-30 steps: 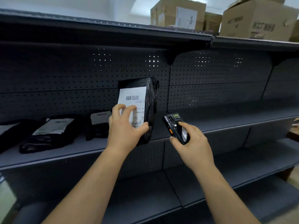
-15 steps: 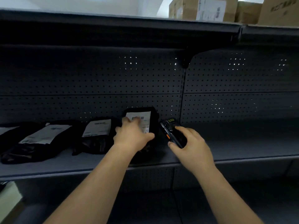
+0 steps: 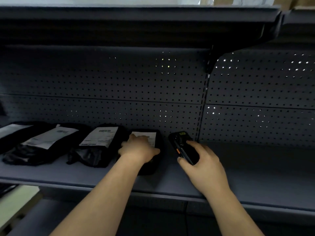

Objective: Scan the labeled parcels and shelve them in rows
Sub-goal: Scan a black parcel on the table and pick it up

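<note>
Left hand — fingers laid flat on the white label of a black poly parcel that lies on the shelf.
Right hand — gripping a black handheld scanner with an orange side button, at 3 o'clock of that parcel, just apart.
Parcels: four in one row; toward 9 o'clock lie the second parcel, third parcel and fourth parcel.
Open shelf surface runs from the scanner toward 3 o'clock.
Barcode visible; print too blurred to read.
</note>
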A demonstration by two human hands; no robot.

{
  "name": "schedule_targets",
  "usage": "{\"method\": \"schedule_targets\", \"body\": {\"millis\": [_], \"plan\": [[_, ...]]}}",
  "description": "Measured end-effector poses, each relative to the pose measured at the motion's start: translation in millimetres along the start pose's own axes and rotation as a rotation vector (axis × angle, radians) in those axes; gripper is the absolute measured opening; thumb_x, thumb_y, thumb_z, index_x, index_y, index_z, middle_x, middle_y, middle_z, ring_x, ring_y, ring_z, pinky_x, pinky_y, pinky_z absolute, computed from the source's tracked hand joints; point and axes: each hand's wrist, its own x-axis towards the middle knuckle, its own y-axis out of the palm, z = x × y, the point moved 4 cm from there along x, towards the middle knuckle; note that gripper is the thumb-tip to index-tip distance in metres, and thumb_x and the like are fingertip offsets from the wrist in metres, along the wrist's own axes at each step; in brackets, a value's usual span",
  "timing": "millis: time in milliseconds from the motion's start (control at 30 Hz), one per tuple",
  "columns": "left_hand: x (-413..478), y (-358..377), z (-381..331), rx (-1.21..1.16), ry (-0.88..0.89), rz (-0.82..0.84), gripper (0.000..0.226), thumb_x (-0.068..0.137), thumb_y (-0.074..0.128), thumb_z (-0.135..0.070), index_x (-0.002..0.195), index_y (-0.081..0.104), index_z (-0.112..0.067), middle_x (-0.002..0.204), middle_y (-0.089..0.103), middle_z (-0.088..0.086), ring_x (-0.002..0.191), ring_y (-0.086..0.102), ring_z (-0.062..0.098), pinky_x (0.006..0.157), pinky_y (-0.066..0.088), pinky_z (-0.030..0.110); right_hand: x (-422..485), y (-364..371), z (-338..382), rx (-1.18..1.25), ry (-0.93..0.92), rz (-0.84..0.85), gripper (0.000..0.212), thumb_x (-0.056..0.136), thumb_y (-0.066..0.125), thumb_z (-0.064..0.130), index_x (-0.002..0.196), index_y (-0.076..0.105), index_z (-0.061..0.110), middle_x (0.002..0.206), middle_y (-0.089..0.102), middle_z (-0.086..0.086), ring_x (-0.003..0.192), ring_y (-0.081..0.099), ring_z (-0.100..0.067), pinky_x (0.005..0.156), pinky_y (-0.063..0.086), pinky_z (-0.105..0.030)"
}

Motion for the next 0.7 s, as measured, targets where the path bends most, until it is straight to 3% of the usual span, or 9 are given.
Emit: {"method": "schedule_targets", "body": {"millis": [267, 400, 567, 700], "plan": [[33.0, 2.7, 0.1, 0.022, 0.017, 0.007, 0.086, 0.075, 0.059, -0.069, 0.148, 0.037, -0.030, 0.149, 0.028, 0.006, 0.129, 0.039, 0.037, 0.100, 0.045, 0.048, 6.9, 1.0, -6.6, 0.013, 0.004, 0.032, 0.056, 0.078, 0.068, 0.048, 0.132, 0.054, 0.043, 0.120, 0.057, 0.014, 0.105, 0.057, -0.012, 0.081, 0.054, -0.036], [26.6, 2.9, 6.0, -0.017, 0.083, -0.020, 0.086, 0.077, 0.052, -0.075, 0.150, 0.032, -0.034, 0.153, 0.025, 0.005, 0.135, 0.033, 0.037, 0.107, 0.038, 0.045, -0.2, -3.2, -1.7, 0.016, 0.005, 0.032, 0.055, 0.078, 0.068, 0.047, 0.131, 0.055, 0.042, 0.118, 0.057, 0.016, 0.103, 0.057, -0.009, 0.080, 0.054, -0.033], [-24.3, -10.2, 36.9, -0.215, 0.306, -0.338, 0.069, 0.085, 0.047, -0.072, 0.144, 0.043, -0.036, 0.151, 0.038, -0.005, 0.135, 0.037, 0.022, 0.107, 0.038, 0.039, -17.9, -8.3, 13.7, 0.043, -0.026, 0.027, 0.054, 0.079, 0.070, 0.046, 0.131, 0.055, 0.040, 0.117, 0.057, 0.016, 0.101, 0.054, -0.006, 0.079, 0.049, -0.027], [-73.7, -15.7, 77.5, -0.190, 0.479, -0.556, 0.071, 0.086, 0.034, -0.071, 0.139, 0.051, -0.028, 0.142, 0.048, -0.007, 0.132, 0.041, 0.016, 0.106, 0.042, 0.042, -40.5, -2.1, 45.0, 0.080, -0.076, 0.053, 0.055, 0.082, 0.069, 0.048, 0.135, 0.052, 0.041, 0.126, 0.053, 0.019, 0.107, 0.046, 0.000, 0.084, 0.041, -0.023]]}}
